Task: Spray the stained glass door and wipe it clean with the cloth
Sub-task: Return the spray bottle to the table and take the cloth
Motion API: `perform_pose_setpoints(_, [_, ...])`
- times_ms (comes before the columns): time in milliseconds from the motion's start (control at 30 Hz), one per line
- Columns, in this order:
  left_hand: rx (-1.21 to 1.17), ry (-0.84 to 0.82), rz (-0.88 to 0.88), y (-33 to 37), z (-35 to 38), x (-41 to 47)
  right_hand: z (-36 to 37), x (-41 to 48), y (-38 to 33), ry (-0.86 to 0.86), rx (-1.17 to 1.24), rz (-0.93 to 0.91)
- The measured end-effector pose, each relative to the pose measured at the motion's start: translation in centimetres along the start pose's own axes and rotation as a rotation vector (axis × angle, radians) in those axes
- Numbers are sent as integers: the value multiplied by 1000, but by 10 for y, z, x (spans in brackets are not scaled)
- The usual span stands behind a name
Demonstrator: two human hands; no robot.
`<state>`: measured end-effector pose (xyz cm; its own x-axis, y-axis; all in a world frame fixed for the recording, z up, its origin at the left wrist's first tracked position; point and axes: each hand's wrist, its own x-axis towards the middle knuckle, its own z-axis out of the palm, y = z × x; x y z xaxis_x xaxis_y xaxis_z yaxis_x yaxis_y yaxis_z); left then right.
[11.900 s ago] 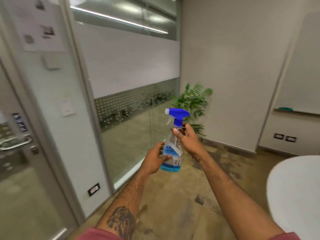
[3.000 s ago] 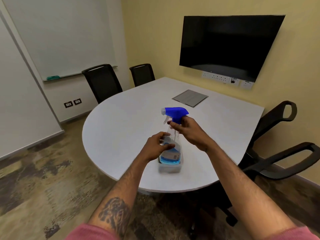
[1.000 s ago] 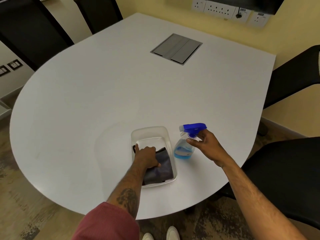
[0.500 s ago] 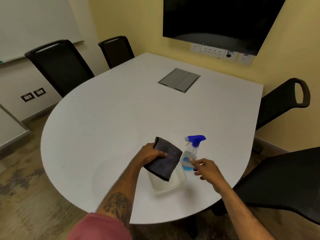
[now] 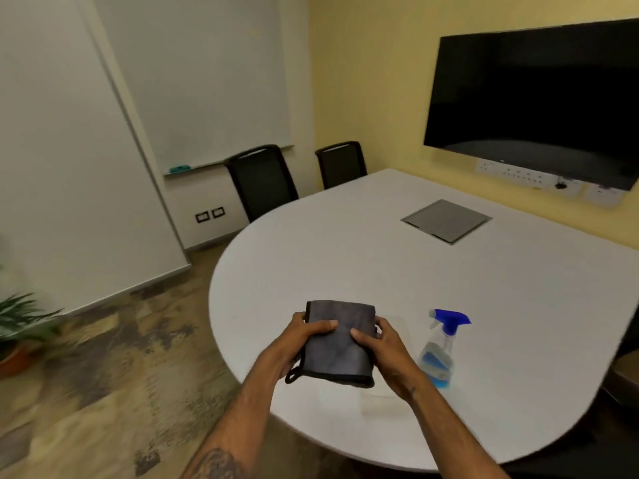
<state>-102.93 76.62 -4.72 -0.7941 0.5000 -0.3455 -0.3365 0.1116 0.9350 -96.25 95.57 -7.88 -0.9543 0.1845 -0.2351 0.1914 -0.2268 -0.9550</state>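
Note:
A folded dark grey cloth (image 5: pixel 340 344) with a black hem is held flat in front of me above the table's near edge. My left hand (image 5: pixel 304 340) grips its left side and my right hand (image 5: pixel 378 344) grips its right side. The spray bottle (image 5: pixel 439 350), clear with blue liquid and a blue trigger head, stands upright on the white table (image 5: pixel 345 257), just right of my right hand, with no hand on it. The glass door is out of view.
A clear plastic tub (image 5: pixel 383 399) sits on the table, mostly hidden under my hands. Two black chairs (image 5: pixel 262 181) stand at the table's far side. A dark wall screen (image 5: pixel 532 98) hangs at right, a whiteboard (image 5: pixel 207 81) at the back, a potted plant (image 5: pixel 20 326) at left.
My right hand has left the bottle's side and joined the left on the cloth. The cloth is now held flat in both hands, and the view has swung left.

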Motion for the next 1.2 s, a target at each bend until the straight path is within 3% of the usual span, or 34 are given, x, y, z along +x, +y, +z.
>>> perform_pose_setpoints(100, [-59, 171, 14, -11, -24, -40, 24, -10, -3, -103, -1, -29])
perform_pose_setpoints(267, [-85, 307, 91, -19, -52, -128, 89, -34, -11, -314, -12, -67])
perform_pose_setpoints(433, [-308, 482, 219, -33, -84, -225, 183, -78, -12, -562, -60, -74])
perform_pose_setpoints(600, [-348, 755, 344, -53, -123, -339, 291, -141, -9, -780, -95, -87])
perform_pose_setpoints(900, [-372, 1265, 512, -117, -155, -603, 475, -339, 39, -1187, -112, -119])
perform_pose_setpoints(1200, [-311, 1609, 650, -178, -116, -847, 586, -567, 91, -1534, -90, -126])
